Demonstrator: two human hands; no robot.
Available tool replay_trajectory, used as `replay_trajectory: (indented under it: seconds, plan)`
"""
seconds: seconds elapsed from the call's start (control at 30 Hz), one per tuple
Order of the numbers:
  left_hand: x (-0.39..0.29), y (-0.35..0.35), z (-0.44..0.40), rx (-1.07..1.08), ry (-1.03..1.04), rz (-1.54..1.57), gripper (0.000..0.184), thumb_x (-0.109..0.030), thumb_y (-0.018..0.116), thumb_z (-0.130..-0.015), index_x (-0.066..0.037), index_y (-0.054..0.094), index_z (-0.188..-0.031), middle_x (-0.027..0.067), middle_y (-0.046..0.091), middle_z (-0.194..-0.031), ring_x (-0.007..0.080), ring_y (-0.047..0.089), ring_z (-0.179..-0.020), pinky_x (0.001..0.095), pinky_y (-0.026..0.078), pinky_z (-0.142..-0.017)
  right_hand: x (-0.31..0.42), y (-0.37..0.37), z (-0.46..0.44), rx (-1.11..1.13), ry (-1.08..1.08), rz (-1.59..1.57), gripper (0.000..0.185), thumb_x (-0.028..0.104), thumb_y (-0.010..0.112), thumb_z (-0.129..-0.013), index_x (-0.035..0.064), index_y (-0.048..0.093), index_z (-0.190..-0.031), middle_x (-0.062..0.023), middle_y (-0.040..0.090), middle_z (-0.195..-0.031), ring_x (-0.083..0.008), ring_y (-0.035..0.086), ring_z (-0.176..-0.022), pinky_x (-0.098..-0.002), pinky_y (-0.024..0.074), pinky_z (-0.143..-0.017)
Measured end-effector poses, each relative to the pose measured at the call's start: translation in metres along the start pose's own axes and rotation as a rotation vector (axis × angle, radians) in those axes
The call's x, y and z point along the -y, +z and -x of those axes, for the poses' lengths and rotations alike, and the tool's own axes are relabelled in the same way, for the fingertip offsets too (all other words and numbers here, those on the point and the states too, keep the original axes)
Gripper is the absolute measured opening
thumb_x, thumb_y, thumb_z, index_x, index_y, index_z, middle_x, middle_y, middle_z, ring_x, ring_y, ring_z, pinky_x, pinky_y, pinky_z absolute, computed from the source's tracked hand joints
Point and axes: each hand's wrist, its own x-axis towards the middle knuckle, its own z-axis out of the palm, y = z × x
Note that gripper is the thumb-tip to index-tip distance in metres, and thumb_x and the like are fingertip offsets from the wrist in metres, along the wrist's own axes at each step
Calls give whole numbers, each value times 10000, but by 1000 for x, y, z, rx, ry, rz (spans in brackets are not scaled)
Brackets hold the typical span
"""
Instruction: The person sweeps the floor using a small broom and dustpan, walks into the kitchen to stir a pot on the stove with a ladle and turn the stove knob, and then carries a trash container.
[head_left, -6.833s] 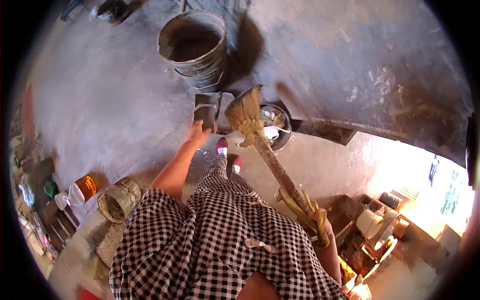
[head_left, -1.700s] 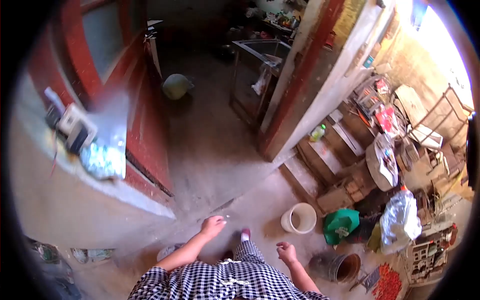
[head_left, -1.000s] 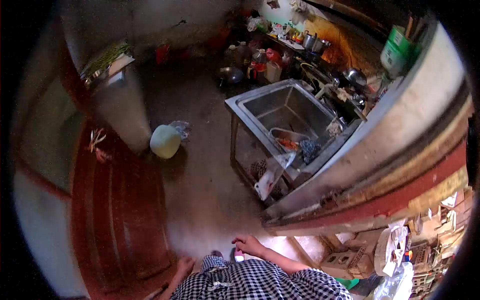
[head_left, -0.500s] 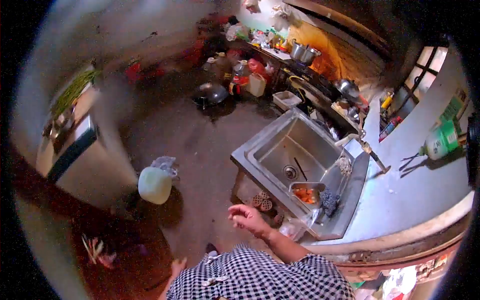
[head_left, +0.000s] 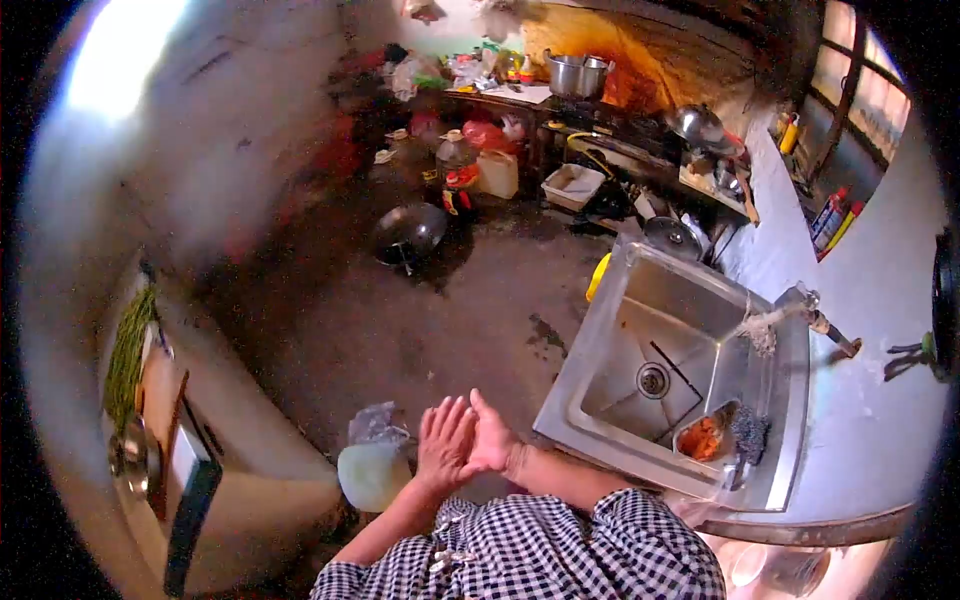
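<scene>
My left hand (head_left: 444, 442) and my right hand (head_left: 494, 440) meet in front of my checked clothing, palm against palm, over the floor left of the sink. The left fingers are stretched out. The right thumb points up, while the other right fingers are partly hidden by the left hand. Nothing shows between them. To their right stands a metal sink (head_left: 583, 350), with orange pieces (head_left: 702, 438) in a small corner container and a dark mesh scrubber (head_left: 749, 432) beside it. A pale, rounded plastic container (head_left: 372, 476) sits on the floor close to my left forearm.
A wok (head_left: 410, 234) lies on the floor ahead, near several bottles and a pale jug (head_left: 496, 174). A pot (head_left: 577, 76) stands on the back counter. The tap (head_left: 808, 304) rises at the sink's right. A low cabinet (head_left: 270, 480) carrying green stalks (head_left: 128, 350) is at left.
My left hand has come up from low beside my body to meet my right hand. The view has turned, and the sink appears farther right and the cabinet lower.
</scene>
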Motion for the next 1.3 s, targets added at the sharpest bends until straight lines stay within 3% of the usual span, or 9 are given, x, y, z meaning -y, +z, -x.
replay_trajectory:
  seconds: [0.1,0.13,0.2,0.33,0.57,0.7,0.83,0.93,1.3]
  plan:
    - [85,14,23,-24,-315,-17,734,-306,631,-610,-24,292,-1198,188,353,-1207,293,298,-1157,442,169,-950,48,13,-30,280,59,-34,671,583,304,-769,68,356,-1197,-123,355,-1241,-288,335,-1142,-456,270,-923]
    - [138,37,48,269,-481,-161,697,-284,647,-607,-3,335,-1163,207,388,-1152,304,390,-1071,433,284,-888,68,37,-34,398,-42,2,654,566,303,-777,78,344,-1211,-134,370,-1229,-290,353,-1131,-476,281,-906]
    - [170,23,66,606,-942,172,574,-290,627,-647,-7,403,-1092,196,418,-1102,331,461,-952,424,379,-783,109,69,-41,363,-279,162,582,495,351,-803,76,348,-1207,-134,415,-1191,-275,410,-1081,-425,324,-886]
    - [254,65,99,508,-710,47,491,-304,630,-641,-71,456,-1036,174,487,-999,347,504,-859,418,428,-704,156,69,-68,-289,-692,641,357,301,420,-834,68,439,-1104,-79,520,-1041,-133,507,-911,-276,398,-759]
    - [319,49,-42,644,-660,137,450,-310,622,-643,-77,507,-1011,174,478,-1038,329,508,-887,392,434,-733,180,37,-99,-702,-577,872,294,240,462,-828,46,476,-1049,-44,565,-886,-101,535,-782,-217,421,-624]
    - [347,53,-144,652,-508,78,420,-316,608,-655,-65,543,-985,166,473,-1066,317,506,-917,373,436,-749,232,19,-119,-806,-630,870,287,230,470,-822,52,478,-1047,-55,564,-899,-107,537,-796,-214,419,-644]
    - [396,78,-204,708,-576,145,417,-342,607,-654,-57,544,-952,172,491,-1032,321,504,-910,378,434,-741,308,12,-140,-886,-676,884,268,209,479,-815,53,491,-1033,-46,572,-880,-100,536,-771,-208,418,-629]
    - [409,84,-231,678,-877,193,379,-335,602,-662,-72,534,-927,153,556,-891,303,541,-821,389,444,-679,364,16,-162,-885,-719,854,276,222,497,-805,56,491,-1025,-30,576,-860,-89,535,-751,-209,408,-601]
    - [515,174,-349,815,-912,138,364,-330,595,-669,-76,541,-923,149,559,-887,295,544,-818,385,446,-674,574,51,-198,-885,-855,890,275,204,495,-809,56,490,-1041,-51,582,-878,-104,551,-749,-220,431,-617]
